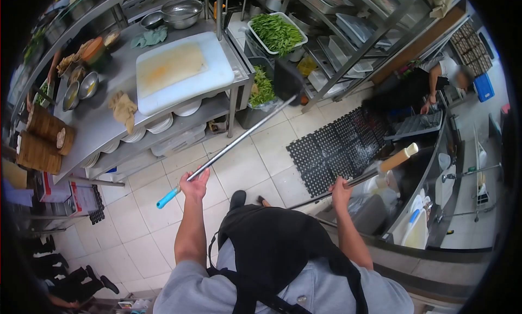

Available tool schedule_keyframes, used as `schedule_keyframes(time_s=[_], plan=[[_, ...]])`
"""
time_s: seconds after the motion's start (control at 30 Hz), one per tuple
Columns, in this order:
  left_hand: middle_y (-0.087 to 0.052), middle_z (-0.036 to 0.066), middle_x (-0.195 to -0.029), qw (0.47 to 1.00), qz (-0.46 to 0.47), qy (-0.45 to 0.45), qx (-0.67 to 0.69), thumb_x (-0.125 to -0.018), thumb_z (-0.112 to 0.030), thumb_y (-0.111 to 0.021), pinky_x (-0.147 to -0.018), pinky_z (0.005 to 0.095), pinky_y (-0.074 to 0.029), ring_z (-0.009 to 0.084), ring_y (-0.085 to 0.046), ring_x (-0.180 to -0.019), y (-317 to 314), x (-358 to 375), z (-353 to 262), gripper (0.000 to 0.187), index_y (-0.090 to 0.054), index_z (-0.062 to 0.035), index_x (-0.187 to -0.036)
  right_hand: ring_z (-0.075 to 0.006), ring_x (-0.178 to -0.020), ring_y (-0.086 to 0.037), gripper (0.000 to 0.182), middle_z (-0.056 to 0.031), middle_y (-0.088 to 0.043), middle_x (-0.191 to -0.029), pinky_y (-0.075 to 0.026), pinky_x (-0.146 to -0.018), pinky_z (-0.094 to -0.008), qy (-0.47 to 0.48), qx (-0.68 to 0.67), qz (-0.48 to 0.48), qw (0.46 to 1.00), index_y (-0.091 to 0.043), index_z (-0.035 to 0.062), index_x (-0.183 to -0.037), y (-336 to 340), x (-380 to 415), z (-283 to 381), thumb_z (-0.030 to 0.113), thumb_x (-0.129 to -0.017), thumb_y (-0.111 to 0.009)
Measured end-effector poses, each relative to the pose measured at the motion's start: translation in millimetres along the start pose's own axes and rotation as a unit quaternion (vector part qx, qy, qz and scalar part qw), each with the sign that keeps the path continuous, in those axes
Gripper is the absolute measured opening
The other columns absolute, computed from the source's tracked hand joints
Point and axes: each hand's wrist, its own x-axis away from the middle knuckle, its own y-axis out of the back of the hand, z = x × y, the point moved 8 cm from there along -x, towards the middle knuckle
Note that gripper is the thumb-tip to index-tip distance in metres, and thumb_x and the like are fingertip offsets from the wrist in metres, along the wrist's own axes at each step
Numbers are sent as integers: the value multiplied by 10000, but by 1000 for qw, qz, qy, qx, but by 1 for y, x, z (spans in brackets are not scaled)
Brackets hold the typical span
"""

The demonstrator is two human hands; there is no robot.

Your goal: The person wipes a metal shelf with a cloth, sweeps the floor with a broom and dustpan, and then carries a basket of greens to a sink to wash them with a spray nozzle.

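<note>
We're holding a silver pole [244, 138] in the left hand [194, 184], fingers curling loosely round it, palm turning up. Its blue grip [168, 198] is sticking out past the hand, and a black dustpan [288, 81] is sitting at the far end, beside the leafy greens [263, 88] in a bin under the rack side.

We're gripping a second pole [361, 178] in the right hand [340, 193], fingers closing narrow round it. A beige handle [399, 157] is showing at its upper end; the other end is running down toward our apron [272, 243], and we can't tell where it's ending.

We're standing on the tiled floor [247, 162], with a black perforated mat [337, 151] lying ahead to the right. On the steel surface [109, 99] to the left, a white cutting board [217, 69] is lying flat, a tan cloth [123, 110] bunching just beside it, metal bowls [88, 86] sitting farther left. Upper right, a co-worker [424, 83] is bending with a hand near a grey tray [417, 124]
</note>
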Motion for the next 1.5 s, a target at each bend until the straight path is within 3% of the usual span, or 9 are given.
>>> schedule_keyframes(time_s=[0.1,0.37,0.63,0.87,0.93,1.1,1.2,1.33,1.5], plan=[[-579,296,-1109,997,-49,-43,-48,-942,-257,-391,-912,630,-498,551,-536,-1064,9,14,-8,248,-467,-46,-837,-137,-480,-516,306,-53,-517,-543,-403,-477,-282,2,2,9,1000,-498,31,-625,1,-4,-8,148,-906,-515],[-581,291,-1154,979,139,-32,-148,-906,-228,-435,-881,588,-520,529,-595,-990,-58,26,-39,202,-481,-52,-820,-126,-509,-522,328,-50,-529,-552,-416,-505,-285,22,27,51,998,-541,11,-632,-24,-2,8,197,-902,-522],[-652,284,-1032,895,267,-140,-329,-876,-156,-512,-773,474,-583,407,-671,-855,-85,163,-91,179,-546,13,-827,-98,-494,-488,357,-6,-511,-531,-378,-488,-269,102,100,311,940,-515,44,-590,-89,25,12,189,-916,-525],[-698,171,-928,855,66,-268,-440,-861,-160,-555,-715,357,-592,266,-689,-814,71,337,-111,194,-625,8,-792,-83,-480,-438,214,0,-460,-598,-349,-421,-263,81,77,490,865,-488,65,-689,-171,77,-29,119,-889,-540],[-690,130,-871,843,-35,-296,-447,-861,-177,-567,-684,312,-579,219,-676,-766,134,389,-104,211,-653,8,-807,-82,-472,-424,260,14,-432,-593,-349,-420,-257,94,85,588,799,-448,87,-657,-187,117,-25,119,-900,-534],[-648,86,-742,805,-212,-362,-419,-852,-208,-572,-620,280,-538,157,-640,-671,272,501,-109,228,-680,-8,-834,-77,-456,-393,306,32,-391,-559,-336,-404,-262,129,112,660,732,-428,95,-640,-213,246,-20,141,-915,-553],[-588,76,-658,772,-349,-371,-380,-828,-257,-570,-572,295,-474,161,-575,-578,351,561,-105,267,-652,-4,-815,-71,-428,-357,345,40,-376,-549,-304,-389,-263,153,155,732,645,-422,98,-630,-222,327,-27,180,-925,-581],[-564,63,-626,747,-437,-418,-277,-836,-226,-559,-526,291,-454,147,-559,-537,465,618,-99,226,-620,-10,-810,-71,-425,-349,375,44,-359,-534,-290,-393,-255,155,147,774,596,-410,98,-610,-218,449,-21,194,-922,-593],[-544,58,-620,738,-490,-440,-147,-841,-206,-564,-482,286,-440,146,-538,-492,587,693,-94,196,-604,-22,-785,-105,-417,-406,392,6,-404,-520,-376,-402,-268,237,185,840,452,-451,82,-602,-201,639,-33,223,-926,-621]])
